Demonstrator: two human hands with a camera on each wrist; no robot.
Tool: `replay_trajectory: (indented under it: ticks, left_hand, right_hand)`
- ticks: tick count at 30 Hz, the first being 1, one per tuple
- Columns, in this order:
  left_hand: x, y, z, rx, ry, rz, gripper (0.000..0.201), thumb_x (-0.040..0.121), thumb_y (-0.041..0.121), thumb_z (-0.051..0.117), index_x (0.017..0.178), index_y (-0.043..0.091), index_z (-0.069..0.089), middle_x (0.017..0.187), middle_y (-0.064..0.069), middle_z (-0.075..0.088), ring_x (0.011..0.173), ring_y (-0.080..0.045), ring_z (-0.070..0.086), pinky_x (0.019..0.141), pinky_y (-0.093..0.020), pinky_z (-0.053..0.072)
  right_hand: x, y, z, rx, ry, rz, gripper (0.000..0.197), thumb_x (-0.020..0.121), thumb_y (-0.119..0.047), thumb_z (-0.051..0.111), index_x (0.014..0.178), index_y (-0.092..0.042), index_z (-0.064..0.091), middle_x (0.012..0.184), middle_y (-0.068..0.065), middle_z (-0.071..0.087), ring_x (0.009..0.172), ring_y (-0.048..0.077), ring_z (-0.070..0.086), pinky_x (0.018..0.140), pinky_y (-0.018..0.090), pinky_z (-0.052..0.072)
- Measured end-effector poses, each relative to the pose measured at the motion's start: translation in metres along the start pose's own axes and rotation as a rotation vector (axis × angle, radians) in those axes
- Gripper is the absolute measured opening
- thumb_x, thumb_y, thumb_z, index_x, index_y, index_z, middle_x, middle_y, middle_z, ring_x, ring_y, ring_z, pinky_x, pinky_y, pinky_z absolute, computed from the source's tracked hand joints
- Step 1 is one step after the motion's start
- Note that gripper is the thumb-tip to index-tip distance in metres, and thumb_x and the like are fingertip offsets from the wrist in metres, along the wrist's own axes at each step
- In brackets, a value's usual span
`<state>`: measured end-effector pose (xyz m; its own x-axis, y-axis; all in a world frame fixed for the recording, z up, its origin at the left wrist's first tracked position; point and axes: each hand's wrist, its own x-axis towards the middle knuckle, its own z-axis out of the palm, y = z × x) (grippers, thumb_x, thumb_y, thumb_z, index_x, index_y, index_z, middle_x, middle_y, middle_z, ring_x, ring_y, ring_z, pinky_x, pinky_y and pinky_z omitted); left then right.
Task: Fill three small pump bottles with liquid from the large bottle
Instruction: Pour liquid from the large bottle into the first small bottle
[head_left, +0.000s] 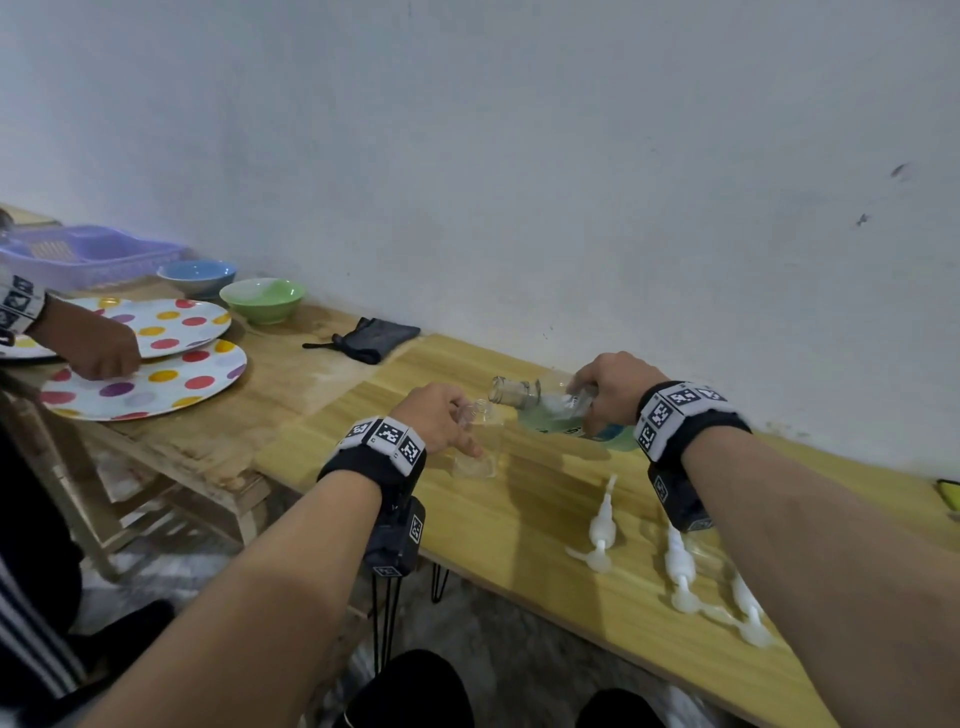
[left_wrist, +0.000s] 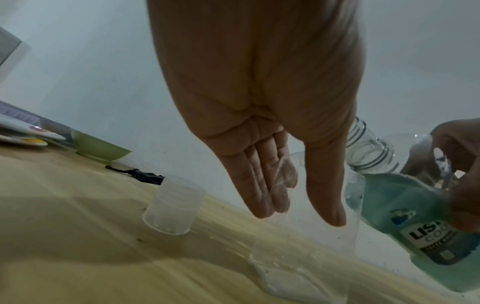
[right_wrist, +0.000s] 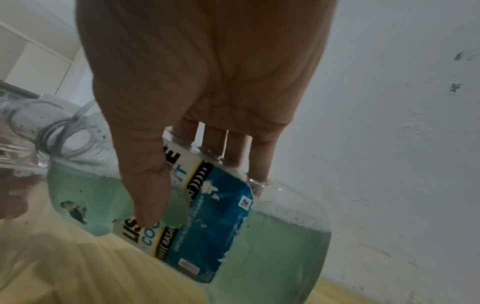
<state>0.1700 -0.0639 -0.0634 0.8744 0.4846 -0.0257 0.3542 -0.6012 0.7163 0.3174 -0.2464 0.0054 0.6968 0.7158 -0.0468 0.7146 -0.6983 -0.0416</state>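
Note:
My left hand (head_left: 467, 431) grips a small clear bottle (head_left: 480, 447) that stands on the yellow wooden table (head_left: 519, 519), its neck open; fingers and thumb (left_wrist: 335, 205) pinch its sides (left_wrist: 311, 242). My right hand (head_left: 592, 405) holds the large bottle (head_left: 561, 415) of blue-green liquid, tilted left, thumb (right_wrist: 148, 185) across its label (right_wrist: 221, 226). Its uncapped mouth (head_left: 501, 391) hangs just above and to the right of the small bottle's neck. Three white pump heads (head_left: 602, 525) (head_left: 680, 566) (head_left: 753, 618) lie on the table under my right forearm.
A clear cap (left_wrist: 174, 207) stands on the table left of the small bottle. Further left lie a black pouch (head_left: 374, 338), green bowl (head_left: 262, 299), blue bowl (head_left: 197, 275), purple basket (head_left: 88, 254) and polka-dot plates (head_left: 156, 379) with another person's hand (head_left: 98, 348) on them. The wall runs close behind.

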Motion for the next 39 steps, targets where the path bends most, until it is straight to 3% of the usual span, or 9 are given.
replay_trajectory:
  ticks: [8,15,22,26,29,39]
  left_hand:
    - [0.000,-0.001,0.000,-0.004,-0.003,0.012,0.038,0.058,0.017,0.092,0.081,0.014,0.062,0.096,-0.004,0.073,0.095,-0.022,0.067,0.086,-0.039,0.054]
    - [0.000,-0.004,0.002,-0.035,0.000,0.001,0.044,0.058,0.019,0.092,0.091,0.004,0.067,0.098,-0.005,0.072,0.097,-0.023,0.066,0.090,-0.041,0.053]
    - [0.001,-0.004,0.002,-0.066,-0.004,-0.001,0.043,0.059,0.016,0.091,0.091,0.001,0.067,0.094,-0.006,0.074,0.095,-0.024,0.067,0.089,-0.042,0.053]
    - [0.001,-0.005,0.002,-0.049,0.001,0.006,0.036,0.057,0.019,0.093,0.077,0.008,0.066,0.090,-0.005,0.074,0.091,-0.024,0.068,0.089,-0.045,0.054]
    - [0.001,-0.004,0.002,-0.053,0.002,-0.005,0.041,0.058,0.019,0.092,0.085,0.002,0.068,0.091,-0.006,0.074,0.091,-0.024,0.069,0.089,-0.045,0.054]
    - [0.000,-0.004,0.002,-0.056,-0.003,-0.010,0.041,0.058,0.019,0.092,0.087,0.002,0.068,0.094,-0.005,0.073,0.094,-0.023,0.067,0.091,-0.044,0.053]
  right_hand:
    - [0.002,-0.004,-0.002,-0.042,0.005,0.006,0.049,0.065,-0.019,0.085,0.111,-0.028,0.070,0.107,-0.002,0.069,0.095,0.021,0.064,0.079,0.034,0.055]
    - [0.004,-0.006,-0.008,-0.108,0.008,0.014,0.052,0.063,-0.019,0.084,0.111,-0.031,0.070,0.107,-0.001,0.069,0.094,0.023,0.065,0.080,0.037,0.057]
    - [0.006,-0.005,-0.009,-0.130,0.009,0.015,0.050,0.065,-0.019,0.083,0.112,-0.031,0.069,0.107,0.000,0.070,0.093,0.023,0.066,0.080,0.036,0.057]
    - [0.007,-0.003,-0.009,-0.146,0.012,0.010,0.053,0.066,-0.020,0.083,0.116,-0.031,0.068,0.111,-0.002,0.068,0.097,0.022,0.065,0.080,0.035,0.055]
    - [0.007,-0.004,-0.010,-0.155,0.018,0.007,0.054,0.065,-0.021,0.082,0.115,-0.033,0.067,0.110,-0.003,0.068,0.096,0.022,0.064,0.078,0.033,0.054]
    - [0.007,-0.004,-0.012,-0.175,0.023,0.002,0.054,0.064,-0.019,0.080,0.115,-0.032,0.067,0.105,-0.003,0.068,0.090,0.022,0.064,0.071,0.030,0.050]
